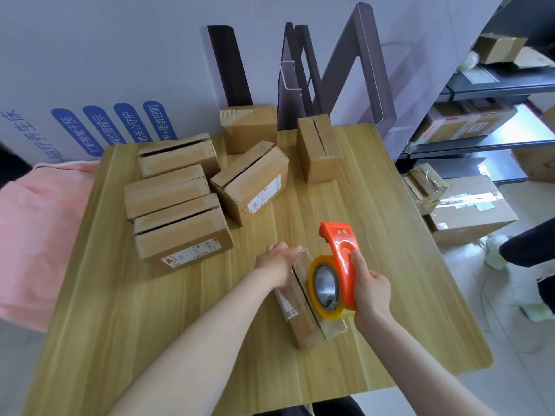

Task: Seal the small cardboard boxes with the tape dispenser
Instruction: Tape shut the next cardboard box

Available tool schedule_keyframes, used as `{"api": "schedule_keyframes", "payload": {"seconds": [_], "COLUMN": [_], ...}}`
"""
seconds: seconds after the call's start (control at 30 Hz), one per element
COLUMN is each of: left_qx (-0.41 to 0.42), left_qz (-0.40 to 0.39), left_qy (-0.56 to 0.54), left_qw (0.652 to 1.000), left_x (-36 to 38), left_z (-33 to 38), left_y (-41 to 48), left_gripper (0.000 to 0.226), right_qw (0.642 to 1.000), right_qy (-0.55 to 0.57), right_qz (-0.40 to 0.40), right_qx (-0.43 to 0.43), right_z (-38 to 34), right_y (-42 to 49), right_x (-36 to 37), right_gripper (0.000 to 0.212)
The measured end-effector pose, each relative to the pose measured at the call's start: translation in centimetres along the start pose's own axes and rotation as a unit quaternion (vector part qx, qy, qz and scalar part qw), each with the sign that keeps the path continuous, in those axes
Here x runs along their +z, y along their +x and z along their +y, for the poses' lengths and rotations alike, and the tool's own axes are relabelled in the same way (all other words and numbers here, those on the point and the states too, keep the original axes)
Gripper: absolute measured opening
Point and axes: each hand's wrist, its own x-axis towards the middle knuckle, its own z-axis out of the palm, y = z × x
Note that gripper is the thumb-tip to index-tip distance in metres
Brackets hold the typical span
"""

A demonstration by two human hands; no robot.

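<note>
Head view, orange tape dispenser [341,262] marked "YA LONG", labelled box [303,313]

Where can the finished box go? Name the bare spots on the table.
Bare wood lies along the near edge of the table, left of the left hand, and on the right side past the right hand, below the upright box. The far left is crowded with the stacked boxes.
</note>
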Motion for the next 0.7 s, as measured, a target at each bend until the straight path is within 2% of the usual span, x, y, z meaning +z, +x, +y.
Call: {"api": "schedule_keyframes", "payload": {"seconds": [0.13,0.23,0.3,0.4,0.47,0.53,0.6,0.7], "left_qx": [-0.016,-0.017,0.004,0.071,0.098,0.072,0.021,-0.011], "left_qz": [-0.055,0.001,0.055,0.081,0.071,0.064,0.061,0.045], "left_qy": [-0.083,-0.162,-0.187,-0.11,-0.018,0.007,-0.016,-0.047], "left_qw": [0.995,0.987,0.981,0.988,0.992,0.995,0.998,0.998], "left_x": [-1.0,-1.2,-1.6,-2.1,-2.3,-2.7,-2.8,-2.4], "left_z": [-0.8,-1.4,-1.4,-0.4,0.3,0.9,1.0,1.4], "left_y": [0.7,0.7,0.8,1.1,1.5,1.5,1.6,1.7], "left_gripper": [0.052,0.063,0.06,0.047,0.04,0.038,0.033,0.025], "right_qw": [1.0,1.0,1.0,1.0,1.0,1.0,1.0,0.999], "right_qy": [0.002,0.0,-0.005,-0.008,-0.013,-0.019,-0.022,-0.024], "right_qz": [-0.001,-0.004,-0.008,-0.01,-0.01,-0.013,-0.013,-0.016], "right_qx": [-0.001,0.001,-0.001,-0.007,-0.011,-0.015,-0.015,-0.015], "right_z": [0.0,0.0,-0.1,-0.2,-0.2,-0.1,-0.2,-0.3], "right_y": [0.0,0.0,0.0,-0.1,-0.3,-0.3,-0.4,-0.3], "right_x": [-0.2,-0.4,-0.4,-0.3,-0.3,-0.3,-0.2,-0.1], "right_gripper": [0.052,0.055,0.054,0.052,0.051,0.049,0.049,0.048]}}
